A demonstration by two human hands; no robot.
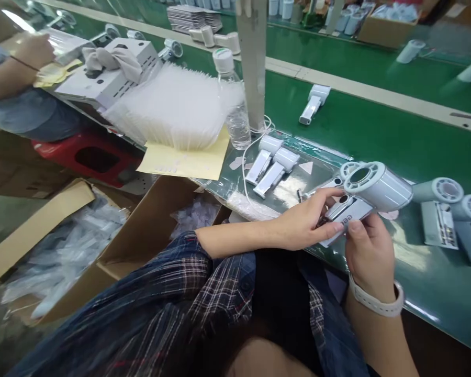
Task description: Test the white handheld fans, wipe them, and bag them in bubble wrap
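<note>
Both my hands hold a light grey hair-dryer-shaped device [388, 188], with a wide hollow round head and a lettered handle, just above the bench. My left hand [308, 222] is closed on the handle's left end, thumb along its face. My right hand [371, 246] grips the handle from below, near the head, thumb pressed on its side. Partly hidden behind it is another such device [333, 182]. Two more devices [275, 170] lie side by side to the left. On the right, further grey devices [439, 220] rest with their round heads up.
A water bottle [235, 107] stands by a metal post [253, 68], beside a heap of white bristle-like strips [176, 104] on yellow paper. Behind runs a green belt [361, 115] carrying a device. Open cartons [141, 225] with plastic bags sit at lower left. A co-worker's arm [19, 63] is at far left.
</note>
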